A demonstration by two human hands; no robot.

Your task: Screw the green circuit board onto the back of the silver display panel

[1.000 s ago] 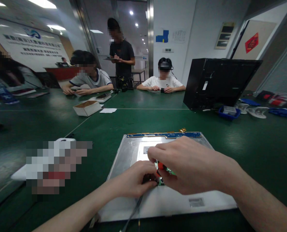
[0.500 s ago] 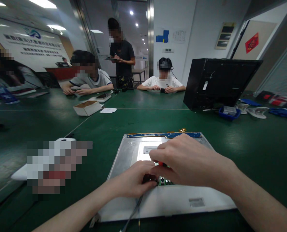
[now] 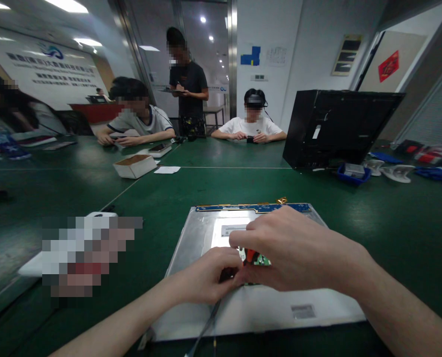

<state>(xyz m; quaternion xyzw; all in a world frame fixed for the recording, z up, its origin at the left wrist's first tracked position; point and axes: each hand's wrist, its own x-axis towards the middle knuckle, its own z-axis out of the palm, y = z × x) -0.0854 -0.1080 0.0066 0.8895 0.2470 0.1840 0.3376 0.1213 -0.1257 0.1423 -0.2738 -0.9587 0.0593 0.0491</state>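
Observation:
A flat display panel lies back side up on the green table in front of me, with a blue circuit strip along its far edge. Near its middle a small green circuit board shows between my hands. My right hand is closed around a red-and-black tool over that board; it looks like a screwdriver, mostly hidden by the fingers. My left hand is closed at the board's left side, thumb and fingertips together; what they hold is hidden. Dark cables run from under it towards me.
A large black monitor casing stands at the right, beside a blue tray. An open white box and white paper lie further left. A partly blurred white object is at my left. Several people sit or stand across the table.
My right hand has shifted and turned slightly, so more of the red-and-black tool and the green board shows. My left hand stays nearly in place.

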